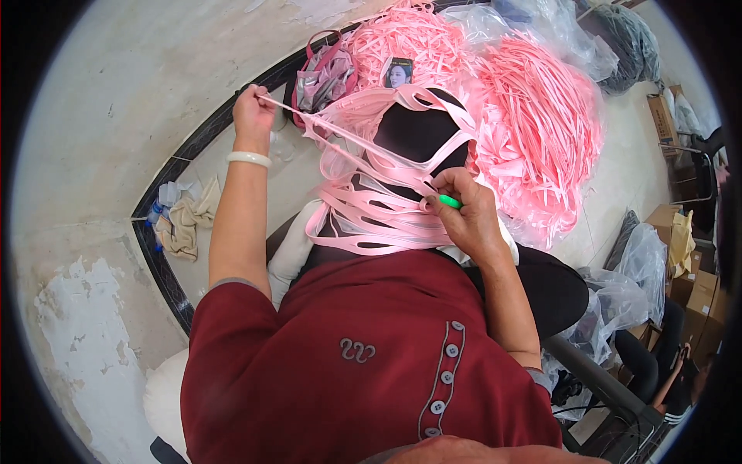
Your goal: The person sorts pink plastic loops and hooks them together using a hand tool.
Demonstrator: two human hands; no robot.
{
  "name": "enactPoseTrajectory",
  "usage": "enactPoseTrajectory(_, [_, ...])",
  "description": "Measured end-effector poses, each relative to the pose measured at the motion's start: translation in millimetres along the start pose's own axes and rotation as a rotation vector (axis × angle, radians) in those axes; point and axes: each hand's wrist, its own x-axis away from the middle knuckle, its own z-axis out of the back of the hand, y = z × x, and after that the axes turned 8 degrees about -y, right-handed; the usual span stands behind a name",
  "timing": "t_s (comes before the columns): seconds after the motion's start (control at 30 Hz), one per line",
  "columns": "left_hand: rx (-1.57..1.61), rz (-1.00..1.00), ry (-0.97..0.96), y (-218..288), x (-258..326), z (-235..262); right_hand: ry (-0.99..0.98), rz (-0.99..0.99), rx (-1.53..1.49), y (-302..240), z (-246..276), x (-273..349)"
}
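Observation:
My left hand (253, 116), a white bangle on its wrist, is raised out to the left and pinches the end of a pink fabric strip (352, 138). The strip runs taut toward my right hand (469, 213). Held in my right fingers is a small bright green object (450, 201), mostly hidden, so its kind cannot be made out. These fingers are also at the strip's edge. Over my lap lies a bundle of looped pink strips (379, 224) with paler bands, partly on black cloth.
Beyond my lap are a large heap of pink strips (541, 131), another pink pile (417, 35) and a pink-grey bag (325, 81). Beige cloth (185, 220) lies by the left wall. Clear plastic bags (618, 298) and cardboard boxes (699, 301) stand right, near another person's legs (665, 348).

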Motion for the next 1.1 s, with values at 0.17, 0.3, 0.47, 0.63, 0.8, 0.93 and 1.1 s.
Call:
enactPoseTrajectory(0.17, [0.056, -0.042, 0.029, 0, -13, 1, -0.041, -0.014, 0.026, -6, 1, -1])
enactPoseTrajectory(0.3, [0.115, 0.099, -0.285, 1, 39, -75, 0.091, 0.146, 0.228, -17, 10, -13])
enactPoseTrajectory(0.47, [0.164, 0.139, -0.495, 4, 93, -127, 0.167, 0.270, 0.200, -43, 11, -44])
enactPoseTrajectory(0.63, [0.131, 0.072, -0.549, 11, 101, -135, 0.084, 0.194, 0.385, -40, 6, -58])
enactPoseTrajectory(0.8, [-0.982, -0.456, -0.217, -15, 88, -96, 0.096, 0.162, 0.338, -37, 4, -51])
enactPoseTrajectory(0.93, [-1.022, -0.285, -0.588, -30, 121, -67, 0.089, 0.175, 0.287, -35, 4, -48])
enactPoseTrajectory(1.1, [-1.241, -0.220, -0.850, -39, 164, -97, 0.131, 0.204, 0.216, -31, 4, -49])
